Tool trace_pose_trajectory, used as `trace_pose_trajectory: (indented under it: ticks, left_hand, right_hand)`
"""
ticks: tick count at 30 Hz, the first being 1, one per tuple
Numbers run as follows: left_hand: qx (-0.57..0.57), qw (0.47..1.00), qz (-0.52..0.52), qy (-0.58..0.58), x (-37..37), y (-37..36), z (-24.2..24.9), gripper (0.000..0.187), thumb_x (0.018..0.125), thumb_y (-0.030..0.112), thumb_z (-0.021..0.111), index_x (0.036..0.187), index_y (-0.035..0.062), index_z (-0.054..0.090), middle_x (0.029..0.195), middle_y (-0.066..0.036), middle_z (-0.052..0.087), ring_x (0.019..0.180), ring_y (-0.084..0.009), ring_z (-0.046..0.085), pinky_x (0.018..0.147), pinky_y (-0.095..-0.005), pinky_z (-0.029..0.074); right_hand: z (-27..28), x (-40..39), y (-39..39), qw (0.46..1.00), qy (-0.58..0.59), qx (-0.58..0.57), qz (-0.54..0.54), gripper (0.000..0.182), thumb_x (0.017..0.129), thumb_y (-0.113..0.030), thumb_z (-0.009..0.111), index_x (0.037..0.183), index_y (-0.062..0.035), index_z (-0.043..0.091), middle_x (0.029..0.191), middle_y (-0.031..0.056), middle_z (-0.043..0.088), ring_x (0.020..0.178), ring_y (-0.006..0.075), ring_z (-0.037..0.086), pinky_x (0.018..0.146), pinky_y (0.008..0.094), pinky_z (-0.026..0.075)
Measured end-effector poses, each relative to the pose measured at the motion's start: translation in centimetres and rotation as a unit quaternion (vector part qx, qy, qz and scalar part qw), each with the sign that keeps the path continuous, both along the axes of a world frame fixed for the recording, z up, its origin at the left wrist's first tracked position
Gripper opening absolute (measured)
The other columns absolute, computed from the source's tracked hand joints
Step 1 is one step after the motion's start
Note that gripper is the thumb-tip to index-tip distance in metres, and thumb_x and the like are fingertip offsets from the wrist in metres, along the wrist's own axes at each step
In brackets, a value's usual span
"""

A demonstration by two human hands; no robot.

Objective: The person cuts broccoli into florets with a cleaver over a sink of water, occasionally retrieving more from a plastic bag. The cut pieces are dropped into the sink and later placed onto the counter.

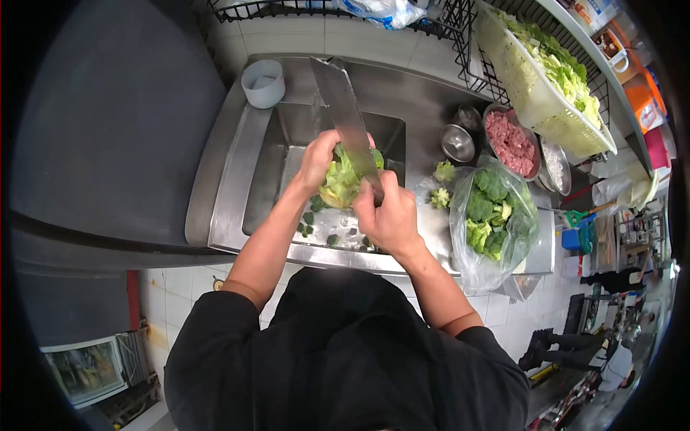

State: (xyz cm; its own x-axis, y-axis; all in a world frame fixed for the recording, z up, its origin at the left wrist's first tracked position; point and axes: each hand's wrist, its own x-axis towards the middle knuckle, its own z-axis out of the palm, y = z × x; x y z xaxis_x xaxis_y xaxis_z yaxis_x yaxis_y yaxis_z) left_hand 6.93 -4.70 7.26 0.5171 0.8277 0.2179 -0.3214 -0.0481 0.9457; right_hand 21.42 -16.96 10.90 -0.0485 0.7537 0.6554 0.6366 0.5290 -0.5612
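Note:
Over the metal sink basin (280, 154), my left hand (317, 161) is closed round a head of broccoli (341, 183) with pale green stalks. My right hand (388, 213) grips the handle of a wide cleaver (343, 104). The blade points up and to the left in the view and passes across the broccoli, hiding part of it. Small dark green pieces (332, 239) lie below the broccoli near the sink's front edge. To the right of my right hand are two loose light green pieces (440, 197) and a clear plastic bag of broccoli florets (492, 208).
A white container (263, 84) stands at the sink's back left corner. Farther right are a small metal bowl (457, 143), a bowl of raw meat (511, 144) and a basket of leafy greens (535, 93). A person (614, 363) is at the far lower right.

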Motion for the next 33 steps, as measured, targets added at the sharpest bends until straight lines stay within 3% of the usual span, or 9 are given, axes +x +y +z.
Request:
trace_pose_trajectory:
  ticks: [7,10,15,17,21,25,29,30,33]
  left_hand:
    - [-0.038,0.999,0.010,-0.006,0.6,-0.8,1.2,0.054,0.109,0.034,0.032,0.106,-0.0031,0.071,0.093,-0.009,0.073,0.086,-0.0135,0.067,0.084,-0.0280,0.054]
    - [-0.069,0.997,-0.005,0.033,1.5,-1.0,0.8,0.056,0.109,0.038,0.033,0.105,-0.0027,0.071,0.092,-0.010,0.073,0.083,-0.0142,0.068,0.081,-0.0290,0.055]
    - [-0.233,0.971,-0.024,0.048,5.6,-2.6,-0.1,0.056,0.108,0.045,0.037,0.103,-0.0002,0.070,0.094,-0.010,0.073,0.082,-0.0168,0.070,0.077,-0.0319,0.058]
    - [-0.306,0.944,-0.122,-0.033,7.3,-2.8,-2.1,0.056,0.107,0.049,0.041,0.103,0.0015,0.069,0.093,-0.009,0.072,0.082,-0.0176,0.070,0.077,-0.0323,0.059]
    - [-0.307,0.932,-0.193,-0.007,10.3,-3.7,-3.9,0.064,0.106,0.060,0.043,0.107,0.0018,0.068,0.092,-0.007,0.070,0.082,-0.0159,0.070,0.076,-0.0319,0.058]
    - [-0.196,0.946,-0.235,0.106,11.5,-4.8,-3.3,0.058,0.103,0.057,0.054,0.116,0.0019,0.066,0.100,-0.005,0.068,0.088,-0.0131,0.068,0.078,-0.0298,0.058]
    - [-0.216,0.922,-0.300,0.115,12.2,-5.0,-4.1,0.056,0.098,0.051,0.067,0.125,0.0030,0.060,0.105,-0.005,0.068,0.087,-0.0118,0.069,0.075,-0.0270,0.058]
    - [-0.256,0.916,-0.295,0.091,12.4,-5.3,-4.1,0.046,0.096,0.036,0.075,0.125,0.0035,0.060,0.105,-0.005,0.070,0.087,-0.0117,0.070,0.074,-0.0261,0.058]
    - [-0.275,0.909,-0.303,0.081,13.6,-6.2,-4.3,0.040,0.092,0.020,0.079,0.124,0.0030,0.060,0.104,-0.006,0.071,0.088,-0.0122,0.070,0.075,-0.0268,0.059]
  right_hand:
    - [1.6,2.3,-1.0,0.995,0.064,0.072,-0.032,0.022,0.085,-0.003,0.070,0.103,0.0009,0.059,0.063,0.0105,0.062,0.051,0.0268,0.065,0.049,0.0372,0.050]
    - [0.2,4.9,-1.6,0.996,-0.017,-0.006,-0.090,0.025,0.085,-0.006,0.074,0.105,-0.0012,0.060,0.065,0.0114,0.065,0.053,0.0267,0.066,0.050,0.0367,0.050]
    - [-2.4,7.3,-3.2,0.987,0.082,-0.085,-0.109,0.032,0.090,-0.011,0.072,0.117,-0.0005,0.060,0.082,0.0163,0.073,0.064,0.0282,0.072,0.058,0.0349,0.055]
    - [-2.9,7.8,-4.1,0.966,0.172,-0.163,-0.104,0.040,0.092,-0.014,0.073,0.127,-0.0001,0.060,0.090,0.0151,0.076,0.072,0.0236,0.074,0.064,0.0324,0.056]
    - [-3.3,10.1,-5.6,0.948,0.218,-0.202,-0.117,0.030,0.091,-0.018,0.076,0.112,0.0027,0.071,0.087,0.0099,0.076,0.075,0.0124,0.068,0.067,0.0307,0.055]
    - [-3.8,12.3,-7.1,0.870,0.380,-0.298,-0.102,0.020,0.092,-0.018,0.077,0.099,0.0006,0.076,0.070,0.0014,0.068,0.055,0.0065,0.058,0.051,0.0270,0.046]
    - [-6.0,13.7,-7.4,0.854,0.446,-0.224,-0.146,0.019,0.091,-0.016,0.077,0.089,0.0026,0.076,0.063,-0.0033,0.061,0.047,0.0049,0.051,0.043,0.0244,0.039]
    - [-5.9,14.0,-7.6,0.852,0.454,-0.218,-0.146,0.018,0.092,-0.015,0.076,0.088,0.0018,0.075,0.064,-0.0033,0.061,0.047,0.0048,0.051,0.043,0.0245,0.039]
    - [-6.6,14.8,-8.1,0.861,0.426,-0.221,-0.169,0.018,0.093,-0.016,0.076,0.092,0.0014,0.076,0.067,-0.0006,0.066,0.055,0.0063,0.057,0.050,0.0277,0.044]
